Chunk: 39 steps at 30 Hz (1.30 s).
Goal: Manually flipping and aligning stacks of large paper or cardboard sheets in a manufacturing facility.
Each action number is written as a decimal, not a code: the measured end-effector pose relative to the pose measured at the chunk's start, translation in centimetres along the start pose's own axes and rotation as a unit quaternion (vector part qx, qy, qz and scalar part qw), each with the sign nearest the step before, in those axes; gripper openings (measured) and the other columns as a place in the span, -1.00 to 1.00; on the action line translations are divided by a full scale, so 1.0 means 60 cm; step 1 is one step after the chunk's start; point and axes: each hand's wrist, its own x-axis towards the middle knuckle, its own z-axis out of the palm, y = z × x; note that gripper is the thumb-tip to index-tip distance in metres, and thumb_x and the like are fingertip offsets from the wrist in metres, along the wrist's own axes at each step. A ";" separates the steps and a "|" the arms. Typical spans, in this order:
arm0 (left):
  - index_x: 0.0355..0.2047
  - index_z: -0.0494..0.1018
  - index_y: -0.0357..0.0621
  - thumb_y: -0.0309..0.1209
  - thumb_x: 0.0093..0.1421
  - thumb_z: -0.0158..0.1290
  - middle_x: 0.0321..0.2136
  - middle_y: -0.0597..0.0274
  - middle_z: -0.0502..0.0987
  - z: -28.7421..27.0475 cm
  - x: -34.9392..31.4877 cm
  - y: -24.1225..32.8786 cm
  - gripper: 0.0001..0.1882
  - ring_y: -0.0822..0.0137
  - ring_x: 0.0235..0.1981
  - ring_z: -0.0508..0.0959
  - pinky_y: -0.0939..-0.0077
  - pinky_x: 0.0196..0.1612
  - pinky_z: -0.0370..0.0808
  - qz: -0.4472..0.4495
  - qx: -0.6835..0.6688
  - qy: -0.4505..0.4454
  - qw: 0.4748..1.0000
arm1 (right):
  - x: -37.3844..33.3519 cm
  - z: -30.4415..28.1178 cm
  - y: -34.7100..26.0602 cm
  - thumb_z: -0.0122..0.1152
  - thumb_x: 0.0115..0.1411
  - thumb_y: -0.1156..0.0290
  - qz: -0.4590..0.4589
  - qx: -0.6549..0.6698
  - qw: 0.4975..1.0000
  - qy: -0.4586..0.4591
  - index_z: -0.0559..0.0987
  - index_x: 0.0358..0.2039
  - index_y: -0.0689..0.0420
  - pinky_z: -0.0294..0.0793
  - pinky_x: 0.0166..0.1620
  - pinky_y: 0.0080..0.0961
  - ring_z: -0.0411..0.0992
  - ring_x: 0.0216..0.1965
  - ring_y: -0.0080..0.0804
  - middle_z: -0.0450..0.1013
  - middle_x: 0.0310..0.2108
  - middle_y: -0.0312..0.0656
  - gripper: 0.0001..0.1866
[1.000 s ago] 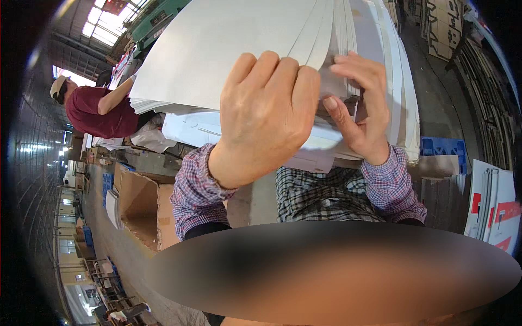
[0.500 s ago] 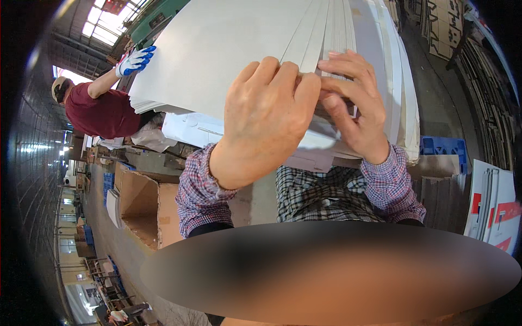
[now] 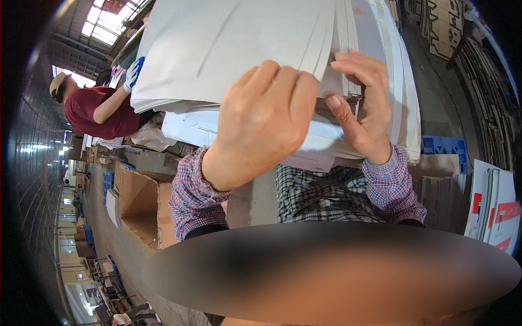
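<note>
Grey floor [image 3: 437, 95] opening on our right | stack of large white sheets [image 3: 255, 32] ahead of us | co-worker [image 3: 100, 111] occupying its left side | open cardboard box [image 3: 142, 204] lower left | blue plastic pallet [image 3: 448, 145] right | our left hand [image 3: 263, 117] gripping the sheets' near edge | our right hand [image 3: 368, 106], thumb and fingers parted wide, beside it

One left hand [image 3: 263, 117] and one right hand [image 3: 371, 103], both bare, are showing, and two checked sleeves [image 3: 197, 190] are covering the arms. One co-worker [image 3: 100, 112] is wearing one cap [image 3: 57, 86] and one visible glove [image 3: 132, 75]. One large cardboard box [image 3: 166, 209] is standing leftward. White sheets [image 3: 266, 32] are overlapping too closely to count.
</note>
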 end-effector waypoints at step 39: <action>-0.45 0.42 -0.15 -0.53 -0.09 0.16 -0.48 0.24 0.40 0.039 0.009 0.009 -0.83 0.22 -0.44 0.44 0.35 -0.41 0.40 -0.010 0.009 0.077 0.997 | -0.002 0.000 0.038 0.40 0.13 0.36 -0.119 -0.088 0.988 -0.037 0.68 -0.20 0.22 0.27 0.27 0.04 0.45 0.09 -0.01 0.50 0.01 -0.05 -0.74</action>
